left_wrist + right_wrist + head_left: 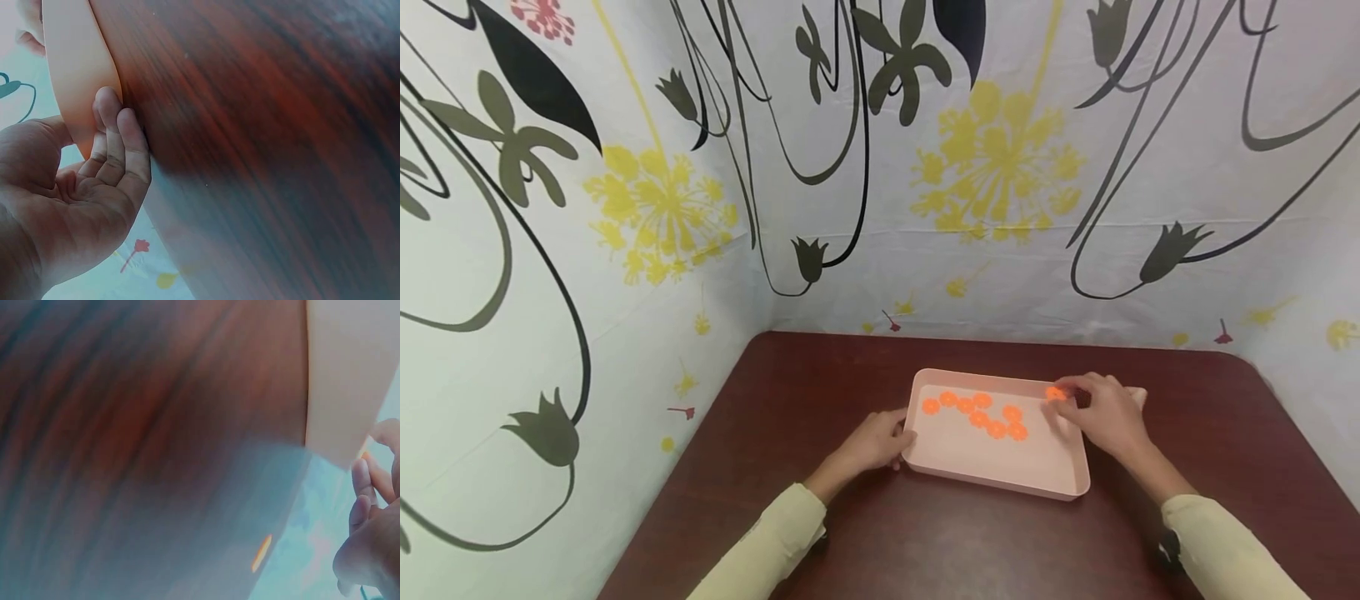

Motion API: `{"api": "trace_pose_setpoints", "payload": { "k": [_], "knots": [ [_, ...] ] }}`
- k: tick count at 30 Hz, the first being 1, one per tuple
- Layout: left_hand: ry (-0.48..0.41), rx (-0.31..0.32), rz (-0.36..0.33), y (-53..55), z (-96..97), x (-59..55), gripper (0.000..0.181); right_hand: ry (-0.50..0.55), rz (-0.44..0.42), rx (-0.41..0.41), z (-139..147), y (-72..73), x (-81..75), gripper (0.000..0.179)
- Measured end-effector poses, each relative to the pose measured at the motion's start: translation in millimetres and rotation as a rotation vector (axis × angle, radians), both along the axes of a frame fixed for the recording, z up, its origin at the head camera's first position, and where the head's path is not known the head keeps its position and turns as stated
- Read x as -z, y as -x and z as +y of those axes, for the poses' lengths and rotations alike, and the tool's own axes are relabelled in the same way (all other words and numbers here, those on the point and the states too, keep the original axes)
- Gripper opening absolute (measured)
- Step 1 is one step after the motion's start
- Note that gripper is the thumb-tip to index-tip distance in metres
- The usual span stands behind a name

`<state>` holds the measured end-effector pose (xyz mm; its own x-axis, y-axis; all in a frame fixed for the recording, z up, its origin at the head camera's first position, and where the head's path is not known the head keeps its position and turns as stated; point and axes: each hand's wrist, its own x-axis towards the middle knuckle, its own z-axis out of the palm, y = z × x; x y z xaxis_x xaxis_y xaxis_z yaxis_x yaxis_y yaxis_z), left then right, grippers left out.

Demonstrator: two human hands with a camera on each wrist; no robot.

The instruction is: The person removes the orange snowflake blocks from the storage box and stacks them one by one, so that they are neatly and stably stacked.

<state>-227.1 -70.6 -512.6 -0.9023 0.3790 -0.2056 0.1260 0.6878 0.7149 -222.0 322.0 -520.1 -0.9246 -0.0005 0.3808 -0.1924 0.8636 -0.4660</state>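
A shallow pale pink tray (pixel 955 454) sits on the table, slightly turned. Several thin orange carrot slices (pixel 996 429) with wavy edges lie in it, mostly left of its middle. My left hand (pixel 874 440) grips the tray's left end; in the left wrist view the thumb is over the rim and the fingers (pixel 128 134) are curled against its outer side. Above the far right corner, my right hand (pixel 1105 412) pinches one carrot slice (pixel 1056 392) between thumb and fingertips. The right wrist view shows only part of this hand, at its right edge.
Behind the right hand a pale object (pixel 1138 396) pokes out, mostly hidden. One orange piece (pixel 261 553) lies on the table near its edge in the right wrist view. The dark wooden table (pixel 820 375) meets patterned cloth walls (pixel 850 208) at the back and left.
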Motion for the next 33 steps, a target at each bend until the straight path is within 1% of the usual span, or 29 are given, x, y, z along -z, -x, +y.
{"api": "trace_pose_setpoints", "payload": {
  "k": [3, 8, 13, 18, 24, 33],
  "knots": [
    [-0.003, -0.003, 0.005, 0.0, -0.5, 0.6, 0.058, -0.007, 0.02, 0.036, 12, -0.8, -5.3, 0.029],
    [-0.005, -0.007, 0.01, 0.5, -1.0, 1.7, 0.058, -0.039, -0.024, 0.09, 40, -5.6, -9.1, 0.034],
    [-0.007, -0.006, 0.001, 0.7, -1.3, 1.9, 0.059, -0.054, -0.09, 0.113, 66, -13.1, -3.4, 0.039],
    [-0.01, -0.003, 0.002, 1.2, -1.5, 3.2, 0.056, -0.081, -0.126, 0.116, 81, -16.6, 4.5, 0.042],
    [-0.009, 0.0, 0.002, 1.4, -1.0, 4.1, 0.055, -0.105, -0.173, 0.115, 91, -13.2, 7.4, 0.043],
    [0.0, -0.004, 0.002, 1.2, -1.9, 4.0, 0.056, -0.119, -0.23, 0.104, 96, -1.8, 11.9, 0.045]
  ]
}}
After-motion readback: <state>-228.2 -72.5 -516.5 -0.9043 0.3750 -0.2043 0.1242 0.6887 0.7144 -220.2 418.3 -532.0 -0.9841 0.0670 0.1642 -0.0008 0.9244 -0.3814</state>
